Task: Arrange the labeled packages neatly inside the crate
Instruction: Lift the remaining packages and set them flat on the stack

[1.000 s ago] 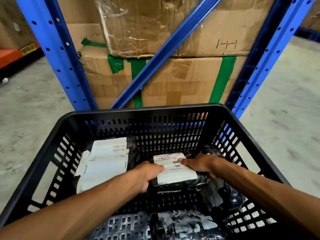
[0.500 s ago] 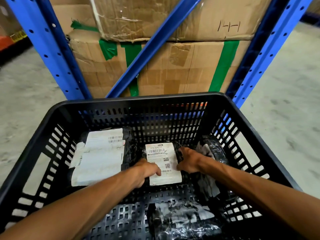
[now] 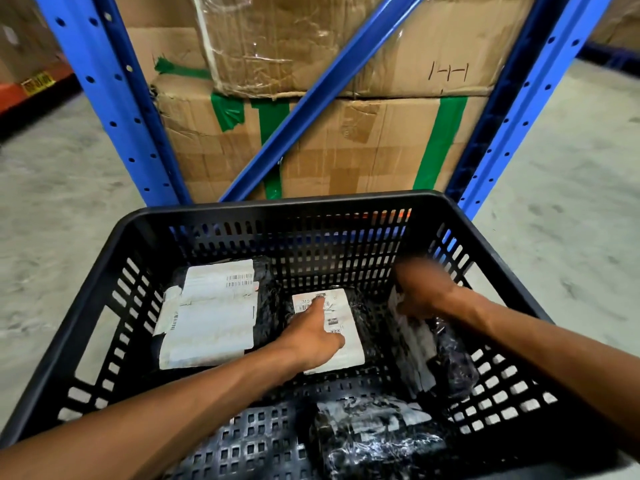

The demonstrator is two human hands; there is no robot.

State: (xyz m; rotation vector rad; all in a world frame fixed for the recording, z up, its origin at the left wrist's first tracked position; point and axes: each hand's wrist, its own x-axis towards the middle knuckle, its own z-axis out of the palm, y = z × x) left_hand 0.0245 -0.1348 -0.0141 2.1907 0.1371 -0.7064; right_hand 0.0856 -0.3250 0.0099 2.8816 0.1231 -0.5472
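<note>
A black slotted crate [image 3: 287,206] holds several black plastic-wrapped packages with white labels. The largest package [image 3: 211,317] lies flat at the left. A smaller package [image 3: 346,317] lies in the middle, and my left hand [image 3: 311,334] rests flat on its label, fingers stretched forward. My right hand [image 3: 426,289], blurred, is at the top end of a package [image 3: 440,355] leaning along the right wall; its fingers curl on the wrapping. A crumpled package [image 3: 374,441] lies at the near side.
Blue shelving uprights [image 3: 114,109] and a diagonal brace [image 3: 311,105] stand just behind the crate, with stacked cardboard boxes [image 3: 346,147] taped green. Grey concrete floor [image 3: 571,174] lies on both sides.
My right hand left the middle package and moved right to the package by the right wall. My left hand slid onto the middle package's label, which now lies flat.
</note>
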